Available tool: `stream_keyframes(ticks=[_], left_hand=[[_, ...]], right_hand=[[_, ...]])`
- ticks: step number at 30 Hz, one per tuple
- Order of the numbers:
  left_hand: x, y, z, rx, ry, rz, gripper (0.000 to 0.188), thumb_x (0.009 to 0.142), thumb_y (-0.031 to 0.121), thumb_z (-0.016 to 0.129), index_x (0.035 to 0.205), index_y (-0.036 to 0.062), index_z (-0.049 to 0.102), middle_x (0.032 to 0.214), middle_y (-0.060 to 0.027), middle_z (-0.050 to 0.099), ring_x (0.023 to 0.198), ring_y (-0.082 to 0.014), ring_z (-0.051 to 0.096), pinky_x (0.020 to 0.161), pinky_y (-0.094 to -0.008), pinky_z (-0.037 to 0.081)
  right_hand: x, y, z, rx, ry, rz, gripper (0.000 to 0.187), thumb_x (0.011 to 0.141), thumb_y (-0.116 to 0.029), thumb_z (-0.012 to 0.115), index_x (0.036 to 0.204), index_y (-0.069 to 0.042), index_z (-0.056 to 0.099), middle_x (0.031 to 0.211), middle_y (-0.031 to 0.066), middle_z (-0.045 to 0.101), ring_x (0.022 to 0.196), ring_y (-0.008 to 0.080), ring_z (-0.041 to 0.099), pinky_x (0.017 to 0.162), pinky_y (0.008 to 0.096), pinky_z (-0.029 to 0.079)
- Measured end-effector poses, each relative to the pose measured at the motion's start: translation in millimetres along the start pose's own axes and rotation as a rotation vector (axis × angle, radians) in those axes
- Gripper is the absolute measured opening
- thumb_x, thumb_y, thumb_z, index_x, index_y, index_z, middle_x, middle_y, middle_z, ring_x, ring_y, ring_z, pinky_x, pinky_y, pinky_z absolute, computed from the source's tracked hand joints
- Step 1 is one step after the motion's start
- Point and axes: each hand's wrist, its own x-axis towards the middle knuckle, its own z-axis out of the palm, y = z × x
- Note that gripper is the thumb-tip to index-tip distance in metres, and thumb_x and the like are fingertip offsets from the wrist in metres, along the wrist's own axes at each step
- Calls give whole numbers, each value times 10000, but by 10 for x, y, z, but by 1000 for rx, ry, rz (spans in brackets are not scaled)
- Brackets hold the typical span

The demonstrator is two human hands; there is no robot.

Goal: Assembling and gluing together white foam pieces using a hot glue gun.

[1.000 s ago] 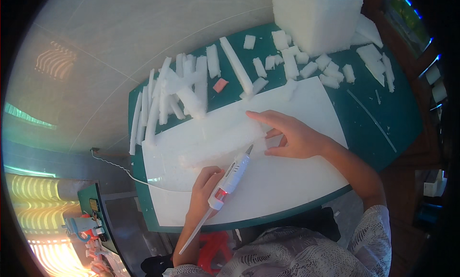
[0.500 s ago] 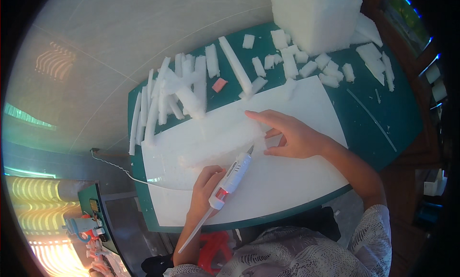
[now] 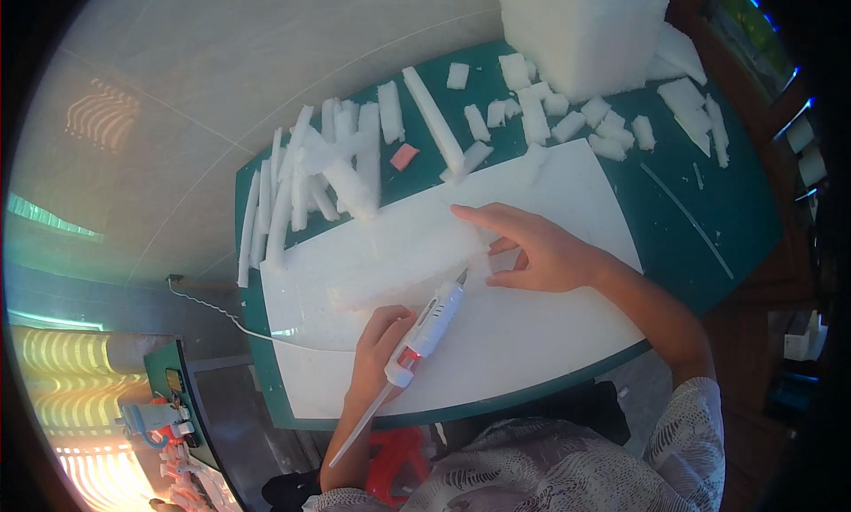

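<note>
My left hand [image 3: 381, 352] is closed around a white glue gun [image 3: 432, 324], whose metal nozzle points up and right. A glue stick trails from its back end. In front of the nozzle lies a long white foam block [image 3: 403, 264], hard to tell from the white board [image 3: 532, 343] under it. At the block's right end, my right hand [image 3: 550, 250] has its thumb and fingers around a small foam piece [image 3: 480, 265]. The index finger stretches out over the block. The nozzle tip is close to this small piece; whether it touches cannot be made out.
Foam strips [image 3: 332, 166] lie piled at the back left, beside a small pink block [image 3: 404, 157]. Several foam chunks [image 3: 612, 131] and a large foam cube [image 3: 581, 38] stand at the back right. A thin clear stick [image 3: 687, 219] lies on the green table [image 3: 736, 219]. A white cord [image 3: 213, 309] runs left.
</note>
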Motion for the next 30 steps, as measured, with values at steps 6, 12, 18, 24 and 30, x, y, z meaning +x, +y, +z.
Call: stream_keyframes(ticks=[6,12,18,24,30], left_hand=[[2,11,-2,-7,-7,-26,336,678,-44,712,1004,-5,646,1066,-154,593,916,-305,633,786,-351,523],[-11,-28,15,-17,5,-9,350,676,-43,716,1016,-5,641,1070,-161,593,919,-314,634,790,-355,525],[3,-27,14,15,4,31,362,674,-48,713,1026,-4,641,1072,-163,593,920,-315,636,786,-356,527],[-2,-24,6,18,-4,4,371,670,-40,714,1033,0,645,1070,-158,592,915,-310,634,779,-354,526],[14,-10,5,20,6,27,362,676,-28,715,1031,-1,644,1063,-159,593,900,-304,635,766,-348,526]], right_hand=[[10,31,16,-7,8,-13,851,808,35,733,1518,-201,327,1409,137,453,1195,263,556,896,306,566],[13,8,9,-7,1,3,855,804,44,732,1518,-195,326,1408,140,455,1198,263,553,899,307,565],[5,23,11,-5,4,1,860,804,41,733,1521,-197,322,1400,140,460,1182,255,559,885,300,569],[10,6,12,-34,2,6,864,807,36,734,1525,-199,314,1378,140,471,1157,249,568,867,287,570],[8,32,16,-21,2,-2,863,809,29,735,1526,-197,311,1367,137,474,1153,250,570,883,294,566]])
